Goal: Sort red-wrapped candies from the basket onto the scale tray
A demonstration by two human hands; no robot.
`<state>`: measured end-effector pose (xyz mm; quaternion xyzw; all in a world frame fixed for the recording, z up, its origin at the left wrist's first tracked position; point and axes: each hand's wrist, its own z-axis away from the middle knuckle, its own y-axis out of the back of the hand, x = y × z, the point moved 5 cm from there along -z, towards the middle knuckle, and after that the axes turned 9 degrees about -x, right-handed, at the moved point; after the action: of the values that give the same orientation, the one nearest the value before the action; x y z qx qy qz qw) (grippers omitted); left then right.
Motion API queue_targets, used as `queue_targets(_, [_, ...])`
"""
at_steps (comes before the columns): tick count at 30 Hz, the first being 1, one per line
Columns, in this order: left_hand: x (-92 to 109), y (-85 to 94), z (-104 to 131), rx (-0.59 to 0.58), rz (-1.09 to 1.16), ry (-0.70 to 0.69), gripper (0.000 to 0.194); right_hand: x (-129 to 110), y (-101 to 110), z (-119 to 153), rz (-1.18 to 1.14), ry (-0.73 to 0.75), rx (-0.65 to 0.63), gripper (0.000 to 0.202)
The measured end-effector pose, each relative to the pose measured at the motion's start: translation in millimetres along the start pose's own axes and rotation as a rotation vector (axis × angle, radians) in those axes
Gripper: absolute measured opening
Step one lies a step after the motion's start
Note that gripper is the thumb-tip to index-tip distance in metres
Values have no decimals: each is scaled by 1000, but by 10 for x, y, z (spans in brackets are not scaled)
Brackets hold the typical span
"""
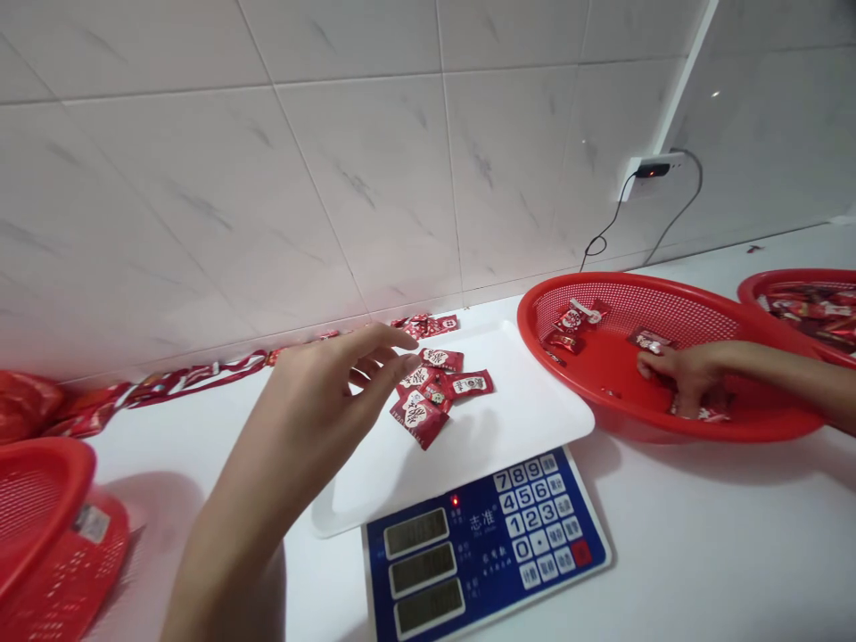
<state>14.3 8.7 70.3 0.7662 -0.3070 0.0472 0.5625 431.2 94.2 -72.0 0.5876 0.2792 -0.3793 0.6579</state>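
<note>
My left hand (348,383) hovers over the left part of the white scale tray (514,428). Its thumb and index finger are apart, and I see nothing held between them. Beside the fingertips lies a small pile of red candy packets (420,415) with white labels. My right hand (692,370) reaches into a red plastic basket (602,285). Its fingers are spread and point down at several red packets (712,412) on the basket floor, partly covering them. Another packet (650,340) lies just behind that hand.
A blue scale keypad (481,544) faces me below the tray. Red packet strips (201,374) run along the tiled wall. Another red basket (40,535) stands at left, and a filled one (755,281) at far right. Cables hang from a wall socket (635,169).
</note>
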Motion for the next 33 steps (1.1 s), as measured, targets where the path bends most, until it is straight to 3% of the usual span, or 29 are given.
queue_targets(4, [5,-3,-7,-8,2,-14,20,-127,-146,57,155,-160,-359,40])
queue_targets(7, [13,-17,-9,-32,15,-31,20,-424,-157,116,181,-145,-437,36])
queue_targets(11, [40,-66,-17,-53,92,-35,19,-1080,-236,213,123,59,-403,16])
queue_targets(12, [53,-86,-18,-54,128,-30,19,-1296,-295,258,84,197,-379,5])
queue_targets(14, [87,-148,-22,-74,226,-15,22,-1662,-494,376,-51,399,-390,16])
queue_targets(18, [128,-313,-32,-159,419,40,28,-2083,-1033,607,-277,581,-555,19])
queue_targets(20, [100,-357,-45,-152,461,65,22,-2157,-1218,664,-337,635,-605,19])
queue_targets(23, [27,-378,-72,-108,465,77,16,-2140,-1337,643,-394,669,-613,19])
queue_targets(28, [1,-419,-108,-96,340,72,16,-2013,-1364,542,-443,645,-618,19])
queue_targets(33, [63,-463,-105,-156,419,41,15,-1966,-1342,565,-443,596,-627,18])
